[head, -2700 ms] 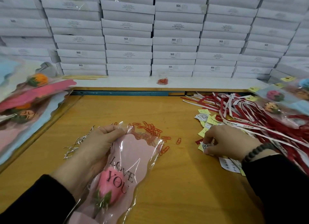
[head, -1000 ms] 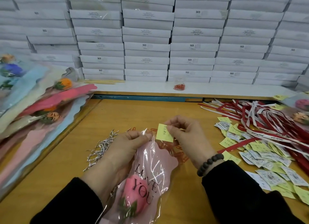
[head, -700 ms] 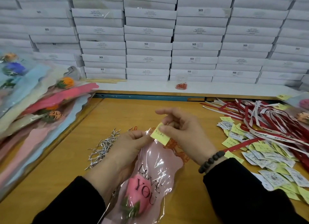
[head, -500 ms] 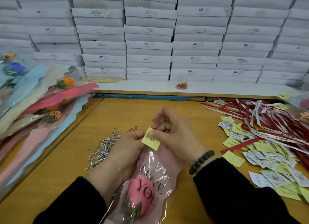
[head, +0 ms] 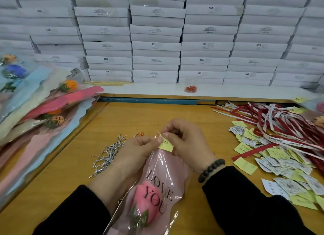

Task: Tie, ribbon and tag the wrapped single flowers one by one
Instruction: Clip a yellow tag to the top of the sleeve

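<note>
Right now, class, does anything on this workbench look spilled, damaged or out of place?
Nothing looks damaged. The tags and ribbons lie in a loose, overlapping heap at the right, and the silver twist ties are scattered beside the left hand: untidy, not odd.

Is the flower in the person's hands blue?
No, the wrapped flower that the left hand and right hand hold is pink, in a pink sleeve.

Writing on the yellow tag (head: 165, 145) is too small to read.
</note>
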The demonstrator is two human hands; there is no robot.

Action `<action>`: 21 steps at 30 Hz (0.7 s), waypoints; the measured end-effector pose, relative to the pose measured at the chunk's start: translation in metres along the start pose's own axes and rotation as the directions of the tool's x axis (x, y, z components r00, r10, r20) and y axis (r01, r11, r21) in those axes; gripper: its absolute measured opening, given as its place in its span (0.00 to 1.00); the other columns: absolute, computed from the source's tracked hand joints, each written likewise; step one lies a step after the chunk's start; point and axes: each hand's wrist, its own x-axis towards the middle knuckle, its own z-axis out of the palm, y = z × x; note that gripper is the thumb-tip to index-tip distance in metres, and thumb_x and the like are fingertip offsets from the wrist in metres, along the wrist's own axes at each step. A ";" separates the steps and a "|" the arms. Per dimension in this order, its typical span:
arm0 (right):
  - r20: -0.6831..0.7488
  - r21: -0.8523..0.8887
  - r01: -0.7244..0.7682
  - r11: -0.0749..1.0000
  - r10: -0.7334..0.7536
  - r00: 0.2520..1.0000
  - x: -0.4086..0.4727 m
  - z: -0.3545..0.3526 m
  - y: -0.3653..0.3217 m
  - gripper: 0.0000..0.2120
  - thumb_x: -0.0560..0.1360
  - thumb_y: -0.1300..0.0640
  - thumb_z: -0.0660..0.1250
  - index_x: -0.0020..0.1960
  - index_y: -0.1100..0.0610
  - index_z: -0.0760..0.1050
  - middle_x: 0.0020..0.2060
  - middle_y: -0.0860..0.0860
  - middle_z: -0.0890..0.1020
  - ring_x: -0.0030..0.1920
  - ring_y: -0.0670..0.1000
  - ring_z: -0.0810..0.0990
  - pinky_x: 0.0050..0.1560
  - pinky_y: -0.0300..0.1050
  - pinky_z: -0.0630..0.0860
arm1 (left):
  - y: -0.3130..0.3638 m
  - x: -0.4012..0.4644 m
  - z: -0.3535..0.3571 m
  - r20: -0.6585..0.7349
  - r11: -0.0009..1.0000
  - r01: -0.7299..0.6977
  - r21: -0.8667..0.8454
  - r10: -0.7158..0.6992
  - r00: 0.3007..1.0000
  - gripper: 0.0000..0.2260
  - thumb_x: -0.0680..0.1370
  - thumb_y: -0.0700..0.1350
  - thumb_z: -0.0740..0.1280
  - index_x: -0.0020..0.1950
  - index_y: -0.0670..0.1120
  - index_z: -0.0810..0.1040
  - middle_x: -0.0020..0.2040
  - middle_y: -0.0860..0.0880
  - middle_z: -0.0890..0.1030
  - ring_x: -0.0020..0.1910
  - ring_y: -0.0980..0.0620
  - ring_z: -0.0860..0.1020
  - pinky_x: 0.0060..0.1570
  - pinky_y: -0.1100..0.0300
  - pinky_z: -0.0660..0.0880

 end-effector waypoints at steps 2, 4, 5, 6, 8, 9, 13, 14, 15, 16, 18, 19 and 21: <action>-0.010 0.017 -0.014 1.000 0.014 1.000 -0.002 0.000 0.000 0.12 0.75 0.62 0.66 0.38 0.46 0.74 0.34 0.45 0.75 0.27 0.40 0.74 0.26 0.32 0.70 | 0.000 0.000 0.001 -0.002 1.000 0.005 0.019 -0.005 1.000 0.07 0.75 0.39 0.66 0.44 0.34 0.78 0.36 0.37 0.79 0.28 0.46 0.77 0.32 0.60 0.75; -0.021 0.003 -0.024 1.000 0.024 0.999 -0.002 0.000 0.001 0.10 0.75 0.60 0.66 0.42 0.45 0.74 0.37 0.45 0.76 0.31 0.42 0.74 0.28 0.34 0.72 | 0.000 0.000 0.001 -0.016 1.000 -0.005 0.015 0.006 1.000 0.07 0.75 0.38 0.65 0.45 0.33 0.78 0.36 0.37 0.79 0.28 0.46 0.77 0.32 0.60 0.75; -0.023 -0.005 -0.043 0.999 0.043 0.999 -0.002 0.000 0.001 0.07 0.76 0.58 0.66 0.44 0.46 0.74 0.38 0.46 0.76 0.32 0.43 0.75 0.29 0.35 0.74 | 0.001 0.000 0.002 -0.020 1.000 -0.012 0.005 0.012 1.000 0.07 0.75 0.38 0.65 0.44 0.33 0.78 0.35 0.37 0.79 0.28 0.47 0.77 0.31 0.61 0.75; -0.015 -0.009 -0.073 0.997 0.073 0.997 -0.002 -0.002 0.000 0.04 0.76 0.56 0.65 0.45 0.47 0.75 0.38 0.46 0.77 0.31 0.42 0.76 0.29 0.35 0.74 | 0.002 0.000 0.002 -0.022 1.000 -0.016 -0.007 0.016 1.000 0.07 0.75 0.38 0.65 0.42 0.34 0.78 0.32 0.38 0.79 0.26 0.48 0.76 0.30 0.62 0.75; 0.027 0.007 -0.158 0.987 0.157 0.987 -0.002 -0.005 -0.001 0.06 0.77 0.54 0.64 0.41 0.52 0.76 0.33 0.47 0.77 0.25 0.39 0.75 0.25 0.31 0.70 | 0.003 -0.001 0.002 -0.021 1.000 -0.013 -0.020 0.013 1.000 0.07 0.75 0.37 0.65 0.38 0.37 0.78 0.29 0.41 0.79 0.23 0.50 0.76 0.26 0.64 0.74; 0.054 0.034 -0.214 0.976 0.212 0.976 -0.003 -0.007 -0.002 0.09 0.77 0.55 0.63 0.39 0.54 0.76 0.29 0.48 0.77 0.22 0.38 0.73 0.21 0.30 0.66 | 0.003 -0.001 0.002 -0.019 1.000 -0.009 -0.015 0.009 1.000 0.08 0.75 0.37 0.65 0.37 0.38 0.78 0.28 0.42 0.79 0.22 0.51 0.76 0.26 0.64 0.74; 0.129 0.161 -0.330 0.930 0.312 0.941 -0.003 -0.011 -0.002 0.07 0.77 0.59 0.64 0.41 0.59 0.76 0.27 0.50 0.77 0.22 0.40 0.73 0.23 0.34 0.66 | 0.005 -0.002 0.002 -0.007 1.000 0.002 0.012 -0.002 1.000 0.11 0.76 0.37 0.64 0.35 0.40 0.79 0.30 0.42 0.80 0.24 0.50 0.77 0.27 0.63 0.75; 0.139 0.187 -0.334 0.924 0.312 0.940 -0.003 -0.011 0.000 0.06 0.76 0.60 0.65 0.42 0.60 0.77 0.27 0.50 0.77 0.24 0.40 0.74 0.24 0.35 0.67 | 0.006 -0.002 0.002 -0.004 1.000 0.002 0.006 -0.002 1.000 0.10 0.76 0.37 0.64 0.36 0.39 0.79 0.30 0.41 0.80 0.24 0.50 0.77 0.27 0.63 0.75; 0.148 0.210 -0.337 0.918 0.311 0.939 -0.003 -0.011 0.000 0.05 0.76 0.61 0.65 0.42 0.60 0.77 0.26 0.49 0.77 0.24 0.41 0.74 0.24 0.35 0.67 | 0.006 -0.002 0.002 -0.005 1.000 0.002 -0.003 -0.002 1.000 0.09 0.76 0.36 0.64 0.36 0.38 0.79 0.30 0.42 0.80 0.24 0.50 0.77 0.27 0.64 0.75; 0.155 0.230 -0.337 0.913 0.307 0.939 -0.003 -0.011 0.001 0.04 0.75 0.62 0.66 0.41 0.60 0.77 0.25 0.48 0.77 0.24 0.41 0.74 0.23 0.34 0.67 | 0.006 -0.002 0.002 -0.007 1.000 0.004 -0.011 -0.004 1.000 0.09 0.76 0.36 0.64 0.37 0.38 0.79 0.29 0.42 0.80 0.23 0.51 0.77 0.26 0.65 0.75; 0.157 0.251 -0.332 0.909 0.301 0.941 -0.003 -0.011 0.002 0.04 0.74 0.63 0.68 0.40 0.58 0.77 0.25 0.47 0.77 0.25 0.42 0.74 0.24 0.35 0.67 | 0.007 -0.003 0.002 -0.013 1.000 0.011 -0.008 -0.011 1.000 0.08 0.76 0.35 0.63 0.38 0.37 0.78 0.29 0.42 0.80 0.23 0.51 0.77 0.25 0.65 0.75; 0.154 0.255 -0.329 0.909 0.297 0.942 -0.003 -0.011 0.002 0.04 0.73 0.63 0.69 0.40 0.58 0.77 0.26 0.47 0.77 0.25 0.42 0.74 0.25 0.36 0.67 | 0.007 -0.003 0.002 -0.017 1.000 0.013 -0.003 -0.013 1.000 0.07 0.76 0.35 0.63 0.39 0.36 0.78 0.30 0.41 0.80 0.23 0.51 0.77 0.25 0.66 0.75; 0.146 0.254 -0.320 0.913 0.291 0.945 -0.003 -0.010 0.004 0.03 0.72 0.64 0.69 0.41 0.59 0.78 0.27 0.48 0.78 0.26 0.42 0.74 0.26 0.36 0.68 | 0.008 -0.003 0.003 -0.021 1.000 0.014 0.003 -0.014 1.000 0.07 0.76 0.36 0.64 0.39 0.36 0.78 0.30 0.41 0.80 0.23 0.51 0.77 0.26 0.65 0.75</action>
